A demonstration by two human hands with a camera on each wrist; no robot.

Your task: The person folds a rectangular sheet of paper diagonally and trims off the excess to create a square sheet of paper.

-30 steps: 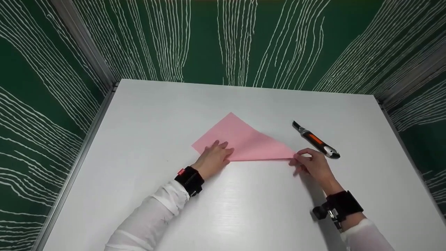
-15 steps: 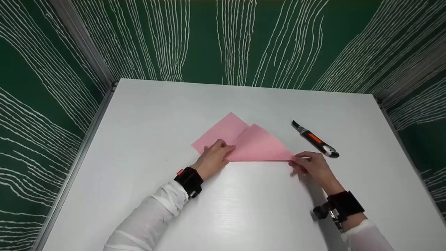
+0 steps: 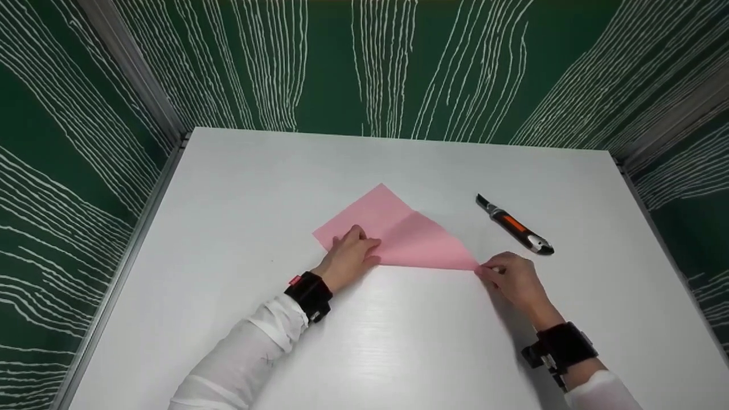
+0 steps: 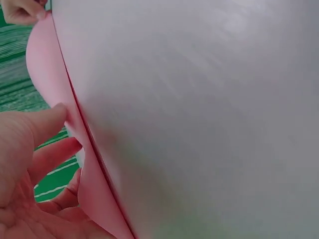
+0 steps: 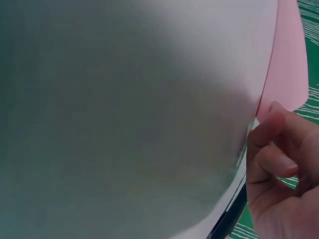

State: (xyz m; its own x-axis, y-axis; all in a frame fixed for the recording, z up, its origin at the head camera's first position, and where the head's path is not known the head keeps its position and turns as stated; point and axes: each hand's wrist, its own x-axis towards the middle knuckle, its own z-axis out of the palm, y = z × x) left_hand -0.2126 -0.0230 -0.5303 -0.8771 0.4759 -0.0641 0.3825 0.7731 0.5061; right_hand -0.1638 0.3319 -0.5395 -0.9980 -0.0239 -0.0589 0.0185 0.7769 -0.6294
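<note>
Pink paper (image 3: 393, 208) lay on a white table (image 3: 364, 341) between two hands, its right corner pinched.
Nearest were white sleeves (image 3: 245, 353) and black wrist bands (image 3: 310, 296). Left hand (image 3: 348, 257) rested on the paper's left part, thumb and fingertips touching, fingers apart and loosely bent, not clenched. Right hand (image 3: 515, 279) pinched the corner between thumb and finger; the rest of the sheet lay left of that pinch and reached farther back. Near edge ran almost straight from hand to hand. Beyond the right hand, apart from the paper, lay a black-and-orange knife (image 3: 514, 224). Farthest stood a green wall (image 3: 330, 68) with wavy white lines.
</note>
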